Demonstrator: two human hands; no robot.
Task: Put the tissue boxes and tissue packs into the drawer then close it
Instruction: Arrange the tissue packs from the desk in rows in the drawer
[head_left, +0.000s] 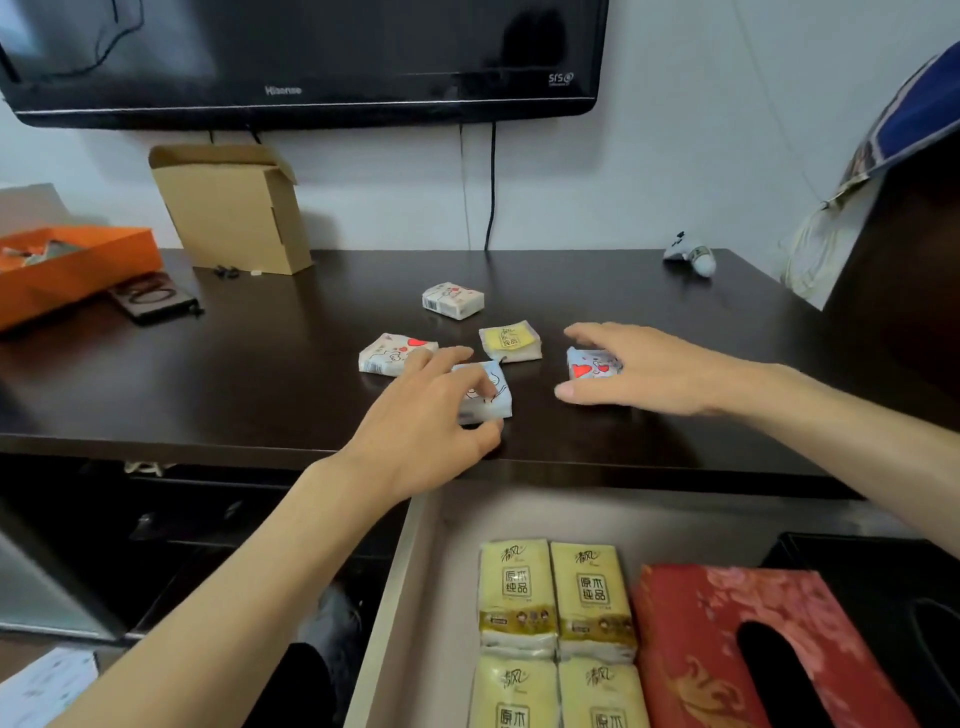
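Several small tissue packs lie on the dark tabletop. My left hand closes its thumb and fingers around a white-blue pack near the front edge. My right hand lies over a blue pack with red hearts, fingers curled round it. A pack with a red heart, a yellow pack and a white pack lie untouched. Below, the open drawer holds several yellow tissue packs, a red tissue box and a black tissue box.
A black TV hangs on the wall above the table. At the back left stand an open cardboard box and an orange box, with a dark phone-like item beside them. A small white toy lies at the back right.
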